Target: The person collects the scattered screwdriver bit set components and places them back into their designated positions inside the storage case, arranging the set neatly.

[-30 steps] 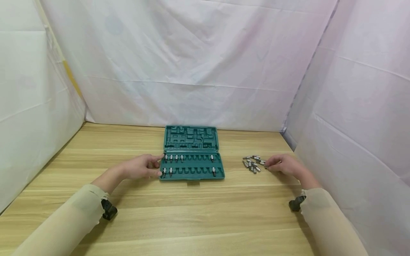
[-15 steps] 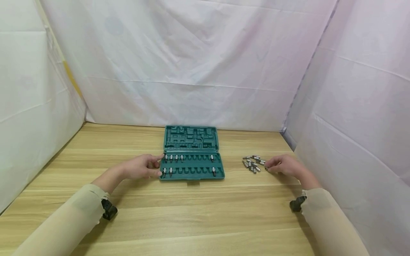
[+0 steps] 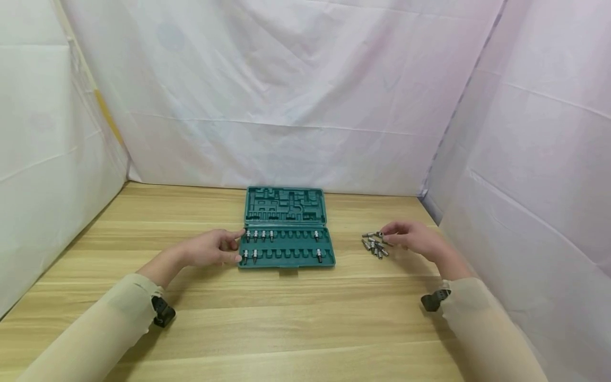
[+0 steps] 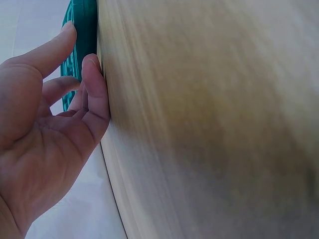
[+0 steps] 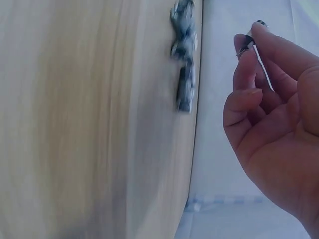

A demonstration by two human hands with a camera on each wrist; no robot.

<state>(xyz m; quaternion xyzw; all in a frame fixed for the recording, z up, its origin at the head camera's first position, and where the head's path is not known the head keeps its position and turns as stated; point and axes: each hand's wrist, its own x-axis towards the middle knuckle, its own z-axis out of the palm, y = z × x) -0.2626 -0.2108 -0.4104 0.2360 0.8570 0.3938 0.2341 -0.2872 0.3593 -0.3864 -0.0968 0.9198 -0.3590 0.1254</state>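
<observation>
Your right hand (image 3: 409,236) pinches a bit socket (image 5: 262,23) by the loose pile (image 3: 373,246); your left hand (image 3: 210,249), fingers relaxed, touches the open green case (image 3: 286,245) — eight slotted sockets (image 3: 319,256) look done, the pile right of it seemingly remains.

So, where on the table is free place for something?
Bare: the wooden table in front of the green socket case, between both sleeves; a narrower strip between case and loose bit sockets. Crowded: the case's left edge, touched by the left hand, and the pile, where the right hand pinches one bit socket.
</observation>
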